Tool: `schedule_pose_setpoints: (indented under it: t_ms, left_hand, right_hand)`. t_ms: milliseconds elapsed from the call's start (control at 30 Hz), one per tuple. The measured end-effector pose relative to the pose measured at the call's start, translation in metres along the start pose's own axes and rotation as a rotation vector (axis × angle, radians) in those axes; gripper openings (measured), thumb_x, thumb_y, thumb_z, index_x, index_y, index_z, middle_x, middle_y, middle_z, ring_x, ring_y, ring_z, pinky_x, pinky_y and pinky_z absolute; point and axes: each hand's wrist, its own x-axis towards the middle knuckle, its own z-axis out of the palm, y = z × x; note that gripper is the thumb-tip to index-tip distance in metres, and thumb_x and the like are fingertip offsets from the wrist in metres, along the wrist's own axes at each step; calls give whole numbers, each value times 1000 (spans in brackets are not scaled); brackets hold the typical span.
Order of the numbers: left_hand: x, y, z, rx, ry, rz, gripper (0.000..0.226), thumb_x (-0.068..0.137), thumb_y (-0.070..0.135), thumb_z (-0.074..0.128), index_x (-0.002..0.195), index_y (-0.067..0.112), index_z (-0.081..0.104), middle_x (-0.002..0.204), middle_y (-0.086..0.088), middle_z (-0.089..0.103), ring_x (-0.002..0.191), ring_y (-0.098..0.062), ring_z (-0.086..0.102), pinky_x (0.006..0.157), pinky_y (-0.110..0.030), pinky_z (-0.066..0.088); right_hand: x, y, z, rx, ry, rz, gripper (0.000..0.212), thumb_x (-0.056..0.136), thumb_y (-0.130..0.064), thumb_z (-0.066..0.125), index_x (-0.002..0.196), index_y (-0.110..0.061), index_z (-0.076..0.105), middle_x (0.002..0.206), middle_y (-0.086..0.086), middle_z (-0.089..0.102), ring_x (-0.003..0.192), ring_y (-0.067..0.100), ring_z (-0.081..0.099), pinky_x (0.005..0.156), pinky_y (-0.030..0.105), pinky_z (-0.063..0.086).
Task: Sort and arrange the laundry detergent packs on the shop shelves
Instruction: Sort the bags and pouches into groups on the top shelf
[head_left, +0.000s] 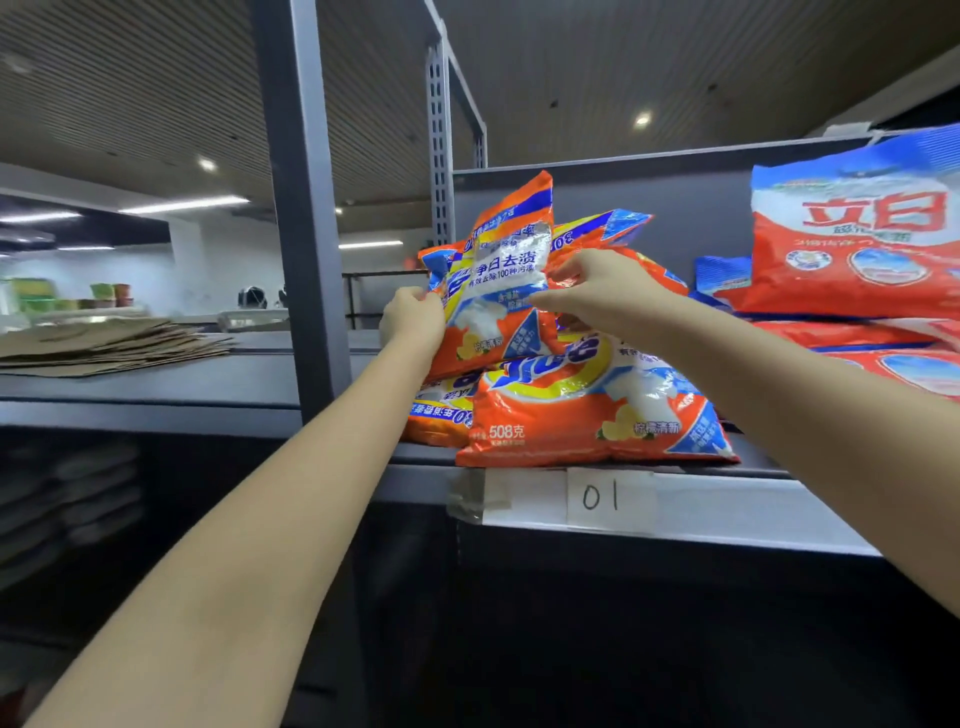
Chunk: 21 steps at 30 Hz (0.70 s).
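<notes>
1. Bare forearms reach up from below to the grey metal shelf (675, 493), past its handwritten "01" label (602, 496).
2. Left hand (413, 317) pinches the left edge of the upright orange plastic detergent pack (498, 291); right hand (597, 291) pinches its right side, fingers curled.
3. Best to keep both edges level and lower it squarely onto the flat orange pack (587, 410) lying beneath, clear of the red-and-white packs (857, 244).

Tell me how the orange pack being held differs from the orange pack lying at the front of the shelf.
The held pack stands upright, gripped by the left hand and right hand; the front pack lies flat, untouched. The held pack sits behind and higher. Both are orange.
</notes>
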Motion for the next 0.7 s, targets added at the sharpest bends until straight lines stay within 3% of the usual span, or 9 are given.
schedule_pose_setpoints:
  t_ms: [67, 133, 200, 267, 533, 700]
  left_hand:
    - [-16, 5, -5, 127, 4, 121, 37, 99, 23, 37, 131, 14, 54, 130, -7, 56, 117, -26, 52, 88, -32, 43]
    - [-35, 11, -12, 219, 19, 254, 36, 99, 20, 38, 131, 14, 53, 132, -7, 55, 119, -25, 50, 86, -30, 40]
    - [-56, 20, -21, 289, 32, 366, 35, 98, 20, 40, 130, 14, 53, 132, -8, 54, 119, -26, 50, 86, -31, 40]
    - [-81, 30, -29, 345, 36, 478, 34, 98, 20, 40, 128, 12, 54, 129, -10, 54, 117, -26, 50, 86, -34, 41]
    - [-211, 65, -39, 584, -76, 805, 34, 96, 24, 42, 125, 12, 55, 127, -9, 57, 119, -29, 48, 95, -41, 40]
    - [-310, 45, -26, 609, -176, 922, 46, 91, 32, 32, 118, 7, 58, 115, -15, 61, 106, -35, 54, 84, -46, 45]
  right_hand:
    - [-9, 4, -6, -47, 16, -21, 42, 87, -32, 61, 114, 0, 63, 89, 10, 67, 82, 25, 64, 72, 37, 54]
    - [-24, 6, -15, -149, 42, -47, 38, 89, -33, 59, 116, -7, 61, 97, 5, 64, 91, 21, 60, 68, 27, 43]
    - [-41, 8, -26, -238, 65, -95, 37, 91, -32, 57, 120, -8, 58, 115, 8, 63, 108, 25, 56, 81, 29, 42]
    - [-59, 11, -38, -322, 64, -143, 34, 92, -25, 54, 121, -6, 55, 120, 13, 62, 112, 29, 54, 89, 34, 43]
    - [-149, 37, -82, -503, 73, -250, 33, 93, -20, 49, 123, -6, 52, 124, 14, 59, 115, 33, 51, 87, 37, 38]
    - [-234, 71, -91, -478, 13, -224, 31, 93, -18, 49, 120, -4, 52, 122, 15, 58, 113, 33, 51, 89, 39, 39]
